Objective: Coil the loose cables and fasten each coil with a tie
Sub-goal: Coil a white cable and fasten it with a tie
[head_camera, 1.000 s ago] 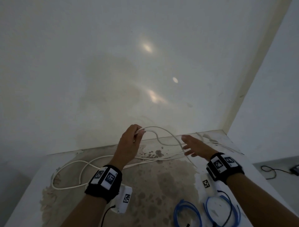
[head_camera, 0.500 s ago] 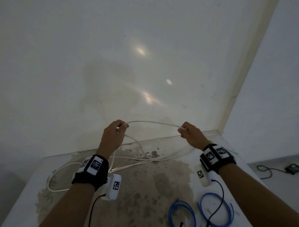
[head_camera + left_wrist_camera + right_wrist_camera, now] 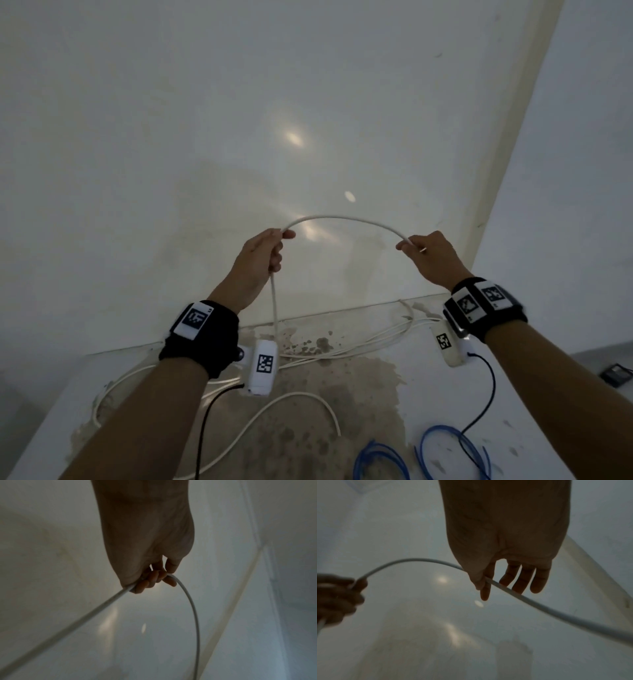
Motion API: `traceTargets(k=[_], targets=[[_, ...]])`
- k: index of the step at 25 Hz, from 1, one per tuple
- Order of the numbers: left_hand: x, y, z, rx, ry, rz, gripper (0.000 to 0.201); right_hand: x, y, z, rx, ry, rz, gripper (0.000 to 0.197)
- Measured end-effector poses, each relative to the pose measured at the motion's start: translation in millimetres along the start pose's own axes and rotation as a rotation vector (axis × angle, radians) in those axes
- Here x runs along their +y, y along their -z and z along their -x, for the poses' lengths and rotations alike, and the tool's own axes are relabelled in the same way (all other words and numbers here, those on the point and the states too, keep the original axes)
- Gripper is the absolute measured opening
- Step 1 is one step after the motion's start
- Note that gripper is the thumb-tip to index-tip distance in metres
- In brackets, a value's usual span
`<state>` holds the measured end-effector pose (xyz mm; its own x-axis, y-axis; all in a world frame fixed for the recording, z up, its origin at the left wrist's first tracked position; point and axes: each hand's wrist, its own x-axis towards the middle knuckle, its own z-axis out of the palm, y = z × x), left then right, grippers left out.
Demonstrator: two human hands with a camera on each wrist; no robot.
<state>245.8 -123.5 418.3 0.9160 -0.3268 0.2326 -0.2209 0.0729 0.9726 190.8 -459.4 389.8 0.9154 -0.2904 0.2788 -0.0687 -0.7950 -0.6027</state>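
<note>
A white cable (image 3: pixel 346 219) arches in the air between my two hands, above the table and close to the wall. My left hand (image 3: pixel 279 240) grips it with curled fingers (image 3: pixel 150 580), and a strand drops from that fist to the table. My right hand (image 3: pixel 409 245) pinches the cable (image 3: pixel 539 605) between thumb and index finger (image 3: pixel 485 588), its other fingers straight. The rest of the white cable (image 3: pixel 308 397) lies in loose loops on the table. No tie shows in any view.
The table (image 3: pixel 534 428) is white with a large brown stain and stands against a wall and a corner on the right. Blue cable loops (image 3: pixel 455 445) lie at its front right. Black camera leads hang from both wrists. A dark device (image 3: pixel 616 373) lies on the floor to the right.
My right hand, open a second ago, has taken hold of the white cable. Both hands have risen and moved apart, so the cable arches between them.
</note>
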Motion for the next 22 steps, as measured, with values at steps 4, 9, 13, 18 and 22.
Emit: traceTargets(k=[4, 9, 13, 18, 22], targets=[[13.6, -5.5, 6.3, 0.037, -0.114, -0.218, 0.032, -13.2, -9.9, 21.6, -0.128, -0.06, -0.019, 0.026], [8.2, -12.1, 20.9, 0.023, -0.081, -0.385, 0.028, -46.7, -16.2, 58.2, -0.368, -0.271, -0.859, 0.024], [-7.5, -31.6, 37.7, -0.059, 0.079, 0.089, 0.029, -64.3, -26.2, 70.1, -0.334, -0.486, -1.375, 0.018], [-41.1, -23.3, 53.7, -0.108, 0.038, -0.347, 0.026, -60.8, -28.4, 73.8, -0.074, -0.607, -1.641, 0.009], [-50.8, -15.5, 68.1, -0.241, 0.127, -0.5, 0.024, -54.4, -18.9, 76.4, 0.043, -0.605, -1.676, 0.014]])
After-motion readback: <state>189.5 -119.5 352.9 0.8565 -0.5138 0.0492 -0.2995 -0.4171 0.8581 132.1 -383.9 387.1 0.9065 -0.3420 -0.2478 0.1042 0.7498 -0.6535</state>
